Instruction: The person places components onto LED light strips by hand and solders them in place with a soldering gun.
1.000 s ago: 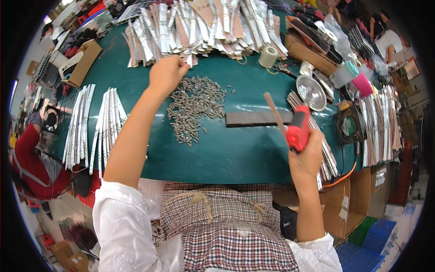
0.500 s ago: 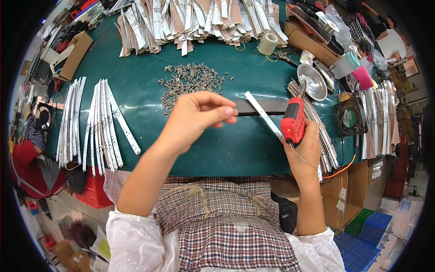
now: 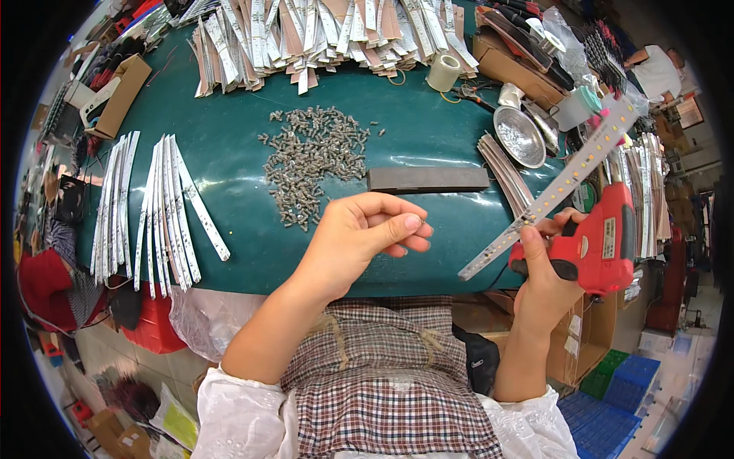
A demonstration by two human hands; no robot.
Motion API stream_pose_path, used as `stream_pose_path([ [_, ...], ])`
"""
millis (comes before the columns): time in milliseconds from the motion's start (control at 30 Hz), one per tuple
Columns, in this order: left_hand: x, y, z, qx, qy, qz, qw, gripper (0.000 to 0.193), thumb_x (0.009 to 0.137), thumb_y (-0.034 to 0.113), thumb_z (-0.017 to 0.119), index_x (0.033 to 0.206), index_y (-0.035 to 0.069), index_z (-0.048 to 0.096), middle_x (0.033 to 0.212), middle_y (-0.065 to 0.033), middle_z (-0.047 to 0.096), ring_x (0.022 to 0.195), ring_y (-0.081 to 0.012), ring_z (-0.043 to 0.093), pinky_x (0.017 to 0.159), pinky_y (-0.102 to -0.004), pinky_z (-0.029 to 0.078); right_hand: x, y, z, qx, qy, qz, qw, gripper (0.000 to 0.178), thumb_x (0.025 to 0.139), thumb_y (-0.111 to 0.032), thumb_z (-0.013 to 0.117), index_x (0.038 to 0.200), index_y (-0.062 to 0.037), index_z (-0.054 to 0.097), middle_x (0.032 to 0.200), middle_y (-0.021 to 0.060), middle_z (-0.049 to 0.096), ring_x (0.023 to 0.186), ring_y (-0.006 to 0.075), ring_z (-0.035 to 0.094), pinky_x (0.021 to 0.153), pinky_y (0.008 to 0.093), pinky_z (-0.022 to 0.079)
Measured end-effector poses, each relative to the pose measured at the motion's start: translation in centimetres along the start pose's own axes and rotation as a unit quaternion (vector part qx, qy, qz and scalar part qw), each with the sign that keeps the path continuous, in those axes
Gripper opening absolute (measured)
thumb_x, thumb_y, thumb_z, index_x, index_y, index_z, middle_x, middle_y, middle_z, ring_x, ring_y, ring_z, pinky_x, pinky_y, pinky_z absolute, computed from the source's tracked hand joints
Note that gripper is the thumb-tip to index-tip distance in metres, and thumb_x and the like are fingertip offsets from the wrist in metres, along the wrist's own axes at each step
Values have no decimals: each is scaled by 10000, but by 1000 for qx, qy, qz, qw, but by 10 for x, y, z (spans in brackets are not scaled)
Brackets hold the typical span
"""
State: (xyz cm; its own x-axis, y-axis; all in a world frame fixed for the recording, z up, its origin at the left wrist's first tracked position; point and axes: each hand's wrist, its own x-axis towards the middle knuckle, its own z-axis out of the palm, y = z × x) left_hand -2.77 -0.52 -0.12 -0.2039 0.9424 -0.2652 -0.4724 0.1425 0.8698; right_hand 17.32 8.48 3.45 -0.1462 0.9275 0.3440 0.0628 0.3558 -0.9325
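My right hand (image 3: 547,283) is closed around a red and black soldering gun (image 3: 604,249), its metal prongs pointing away from me. Between thumb and fingers the same hand also grips a white LED strip (image 3: 577,173) dotted with yellowish LEDs, slanting up to the far right. My left hand (image 3: 367,241) hovers over the near part of the green table, thumb against curled fingers; whatever lies inside is hidden. Beyond it are a pile of small metal pieces (image 3: 313,157) and a long dark grey block (image 3: 428,180).
LED strips (image 3: 164,214) lie fanned at the left, with a large heap of strips (image 3: 306,38) along the back. More strips (image 3: 506,176) lie beside a metal bowl (image 3: 520,136). A tape roll (image 3: 443,73), a cardboard box (image 3: 520,65) and a person (image 3: 656,73) are farther right.
My right hand has moved right and turned, swinging the soldering gun aside and lifting the LED strip across it. My left hand has come nearer and slightly right, uncovering the grey block.
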Motion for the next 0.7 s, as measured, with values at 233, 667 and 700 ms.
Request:
stream_pose_path([
  [233, -6, -4, 17, -8, -27, 6, 1000, 214, 916, 167, 648, 1026, -16, 665, 873, -100, 697, 740, -132, 671, 663, -227, 525, -16, -6, 16, 90, -122, 166, 974, 510, 764, 88, 720, 1173, -19, 435, 895, 80, 590, 703, 100, 614, 577, 200, 463],
  [667, -6, -13, 19, 5, -40, 22, 999, 252, 936, 196, 632, 1019, -41, 647, 849, -70, 662, 708, -90, 605, 644, -225, 515, -30, 1, 18, 111, -142, 199, 963, 507, 781, 63, 727, 1185, -13, 431, 836, 86, 638, 723, 96, 615, 607, 206, 479],
  [700, -5, -13, 19, 5, -41, 22, 999, 252, 936, 196, 632, 1019, -41, 647, 849, -70, 662, 708, -90, 605, 644, -225, 515, -30, 1, 18, 111, -142, 199, 963, 507, 781, 63, 727, 1185, -13, 431, 836, 86, 638, 723, 96, 615, 607, 206, 479],
])
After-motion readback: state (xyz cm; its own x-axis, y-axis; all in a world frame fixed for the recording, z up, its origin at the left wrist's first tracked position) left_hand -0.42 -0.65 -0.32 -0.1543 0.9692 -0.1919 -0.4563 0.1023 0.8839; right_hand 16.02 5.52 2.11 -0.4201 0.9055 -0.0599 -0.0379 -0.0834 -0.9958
